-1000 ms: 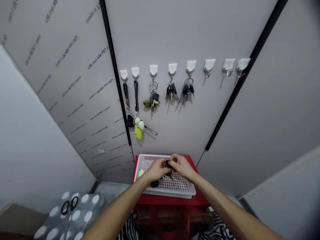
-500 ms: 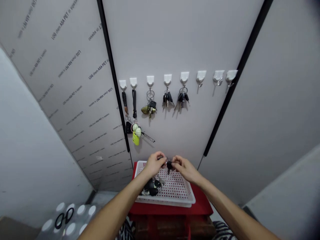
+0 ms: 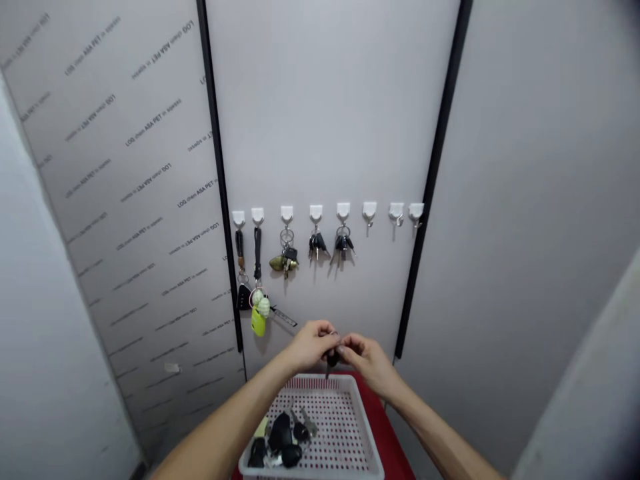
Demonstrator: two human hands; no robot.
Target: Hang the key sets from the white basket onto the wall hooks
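My left hand (image 3: 316, 345) and my right hand (image 3: 364, 357) meet above the far rim of a white perforated basket (image 3: 367, 427). Between their fingertips is a small bunch of black-headed keys (image 3: 333, 360), with one blade pointing down. Both hands are closed in a pinch on it; fingers hide much of the ring. In the basket's left part lie more keys and black fobs (image 3: 281, 432). Key bunches hang on the wall in front, among them a set of black keys (image 3: 343, 245) and one with a green charm (image 3: 285, 261).
White hooks run in a row along the grey wall; three at the right, including a bare hook (image 3: 369, 211), carry no keys. A strap with a lime-green tag (image 3: 258, 323) hangs at the left. Black strips (image 3: 431, 180) border the panel. Under the basket is a red surface (image 3: 387, 433).
The view has tilted up, so the hooks and basket sit lower in the picture. My hands have come closer together and up past the basket's far rim with the keys.
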